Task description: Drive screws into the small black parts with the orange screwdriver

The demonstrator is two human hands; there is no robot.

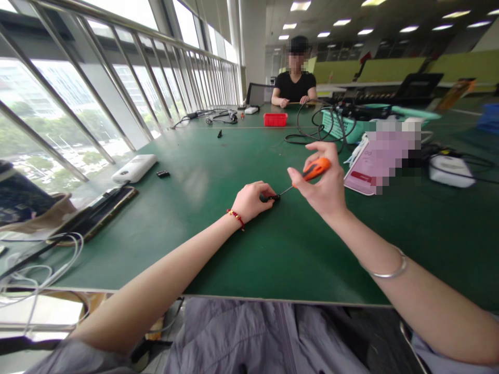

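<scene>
In the middle of the green table (218, 259), my left hand (251, 200) pinches a small black part (274, 197) down against the tabletop. My fingers cover most of it, so its exact kind cannot be made out. My right hand (325, 189) holds a screwdriver (317, 169) by its orange and black handle, fingers loosely curled. The thin metal shaft slants down to the left, and its tip meets or nearly meets the black part. Another small black piece (163, 174) lies to the left of my left hand, and a further black bit (220, 133) sits farther back.
A red bin (275, 120) and a teal basket (345, 127) with black cables stand farther back. Right of my hand is a pink-screened phone (362, 166); a white power adapter (452, 170) lies beyond. On the left are a white box (134, 168) and a dark phone (97, 213). A person (295, 80) sits opposite.
</scene>
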